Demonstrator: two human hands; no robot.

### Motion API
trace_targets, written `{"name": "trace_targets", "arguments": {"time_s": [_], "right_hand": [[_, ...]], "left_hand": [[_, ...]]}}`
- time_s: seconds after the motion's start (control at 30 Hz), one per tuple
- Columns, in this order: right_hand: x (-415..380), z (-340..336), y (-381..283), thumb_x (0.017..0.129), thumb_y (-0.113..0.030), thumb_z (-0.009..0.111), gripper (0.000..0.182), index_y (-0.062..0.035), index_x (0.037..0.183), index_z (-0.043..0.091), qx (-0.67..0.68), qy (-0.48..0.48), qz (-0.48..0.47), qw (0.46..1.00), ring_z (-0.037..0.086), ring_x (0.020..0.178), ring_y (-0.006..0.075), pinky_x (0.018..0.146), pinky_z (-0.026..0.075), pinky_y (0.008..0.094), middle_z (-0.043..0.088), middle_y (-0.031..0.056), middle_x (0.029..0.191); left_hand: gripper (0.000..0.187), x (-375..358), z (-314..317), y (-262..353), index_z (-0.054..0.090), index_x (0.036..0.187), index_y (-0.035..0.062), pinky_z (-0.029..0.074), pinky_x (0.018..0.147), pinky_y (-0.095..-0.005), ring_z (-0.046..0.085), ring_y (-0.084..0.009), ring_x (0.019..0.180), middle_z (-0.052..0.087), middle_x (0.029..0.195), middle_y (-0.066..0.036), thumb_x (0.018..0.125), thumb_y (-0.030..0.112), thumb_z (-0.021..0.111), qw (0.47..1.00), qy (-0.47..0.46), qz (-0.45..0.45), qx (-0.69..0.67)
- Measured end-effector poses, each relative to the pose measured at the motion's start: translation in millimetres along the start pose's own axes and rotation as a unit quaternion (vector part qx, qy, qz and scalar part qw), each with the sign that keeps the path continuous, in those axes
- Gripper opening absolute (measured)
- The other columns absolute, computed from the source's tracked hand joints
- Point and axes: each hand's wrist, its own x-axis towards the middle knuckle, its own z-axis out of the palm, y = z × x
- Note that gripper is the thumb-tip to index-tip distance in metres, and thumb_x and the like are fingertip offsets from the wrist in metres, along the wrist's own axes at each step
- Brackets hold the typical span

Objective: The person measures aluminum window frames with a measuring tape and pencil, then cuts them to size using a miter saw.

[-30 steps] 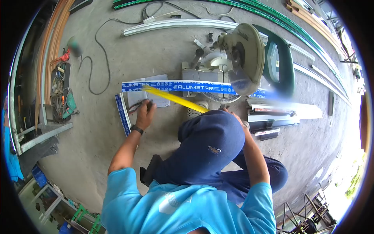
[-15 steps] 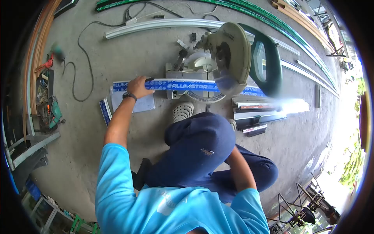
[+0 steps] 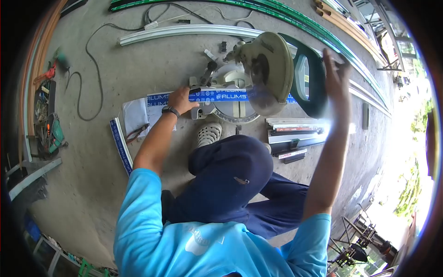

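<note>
A long aluminium profile with blue printed film lies across the base of a miter saw. My left hand is closed round the profile just left of the saw base, and a short black stick-like thing juts from its fingers. The saw head is tilted over the profile and hides part of it. Beside the saw's green handle, my right hand is raised, blurred, with its fingers apart. The profile's left end lies over a white sheet.
Pliers and a blue-filmed offcut lie at the left. Stacked profile pieces are right of my knee. Long profiles and a cable stretch across the floor behind the saw. A green power tool sits far left.
My left hand and the profile have moved right, nearer the saw. My right hand has come up from beside my leg to the saw handle. The pliers now show on the sheet.
</note>
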Motion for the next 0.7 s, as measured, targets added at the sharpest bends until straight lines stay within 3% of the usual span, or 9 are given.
{"name": "trace_targets", "arguments": {"time_s": [0.03,0.1,0.17,0.2,0.27,0.33,0.4,0.47,0.7], "right_hand": [[-8.4,17.6,14.9,0.097,-0.068,0.057,0.087,0.0048,0.144,0.048,-0.063,0.019,-0.050,0.997,0.066,0.109,0.0316,0.093,0.053,0.0434,0.064,0.0261,0.126],[-19.4,20.1,7.9,0.100,-0.068,0.051,0.082,0.0059,0.135,0.058,-0.024,-0.017,0.006,1.000,0.070,0.096,0.0268,0.084,0.056,0.0410,0.070,0.0221,0.114],[-39.4,7.9,-30.5,0.101,-0.068,0.046,0.080,0.0055,0.125,0.065,0.178,-0.121,0.219,0.952,0.072,0.084,0.0228,0.075,0.057,0.0376,0.074,0.0179,0.102],[-50.4,18.0,-20.5,0.102,-0.071,0.034,0.080,-0.0022,0.128,0.066,0.243,-0.110,0.250,0.931,0.070,0.076,0.0231,0.069,0.055,0.0368,0.073,0.0123,0.084],[-74.6,29.0,14.4,0.103,-0.071,0.032,0.081,-0.0020,0.131,0.064,0.294,-0.139,0.296,0.898,0.071,0.082,0.0230,0.072,0.055,0.0364,0.073,0.0143,0.093],[-106.5,47.0,29.4,0.107,-0.064,0.031,0.078,0.0045,0.124,0.066,0.368,-0.088,0.268,0.886,0.072,0.078,0.0223,0.068,0.057,0.0337,0.075,0.0169,0.093],[-132.0,60.3,36.7,0.108,-0.060,0.031,0.074,0.0021,0.131,0.063,0.400,-0.080,0.263,0.874,0.073,0.085,0.0244,0.076,0.057,0.0354,0.074,0.0178,0.097],[-148.1,71.4,40.8,0.109,-0.058,0.030,0.072,0.0028,0.128,0.064,0.459,-0.073,0.288,0.837,0.073,0.085,0.0241,0.077,0.057,0.0347,0.074,0.0166,0.095],[-165.8,77.6,56.3,0.110,-0.054,0.032,0.066,0.0034,0.110,0.065,0.436,-0.087,0.257,0.858,0.063,0.067,0.0198,0.063,0.051,0.0320,0.066,0.0125,0.080]], "left_hand": [[0.072,0.3,-1.2,-4.1,0.068,0.111,0.0063,0.056,0.089,-0.0463,0.067,-0.0346,0.106,0.068,0.115,-0.015,0.066,0.059,0.088,1.000,-0.003,0.010,0.003],[0.072,0.0,-14.1,-3.8,0.068,0.114,0.0074,0.056,0.090,-0.0461,0.068,-0.0348,0.106,0.068,0.116,-0.015,0.067,0.058,0.088,1.000,-0.016,-0.010,-0.014],[0.071,-0.4,-15.9,-0.4,0.070,0.117,0.0103,0.056,0.090,-0.0454,0.067,-0.0344,0.107,0.068,0.116,-0.014,0.067,0.057,0.088,0.999,-0.026,-0.017,-0.021],[0.070,1.5,-14.1,1.0,0.070,0.117,0.0104,0.056,0.090,-0.0454,0.067,-0.0342,0.107,0.068,0.116,-0.014,0.067,0.057,0.088,0.999,-0.029,-0.018,-0.032],[0.069,3.0,-9.5,3.7,0.071,0.115,0.0107,0.056,0.090,-0.0455,0.067,-0.0338,0.108,0.067,0.116,-0.014,0.067,0.057,0.088,0.998,-0.033,-0.022,-0.055],[0.068,2.3,-8.4,3.9,0.072,0.114,0.0112,0.055,0.090,-0.0458,0.066,-0.0337,0.108,0.067,0.115,-0.014,0.067,0.057,0.088,0.998,-0.041,-0.027,-0.042],[0.067,1.2,-13.8,6.2,0.072,0.114,0.0115,0.055,0.090,-0.0461,0.066,-0.0338,0.108,0.067,0.114,-0.013,0.067,0.058,0.088,0.998,-0.044,-0.032,-0.038],[0.068,0.0,-22.3,11.2,0.072,0.115,0.0117,0.054,0.091,-0.0465,0.066,-0.0341,0.107,0.067,0.112,-0.013,0.067,0.058,0.088,0.997,-0.046,-0.035,-0.043],[0.070,-2.9,-27.7,15.0,0.071,0.117,0.0112,0.053,0.094,-0.0478,0.066,-0.0352,0.108,0.066,0.112,-0.014,0.066,0.058,0.088,0.997,-0.037,-0.039,-0.049]]}}
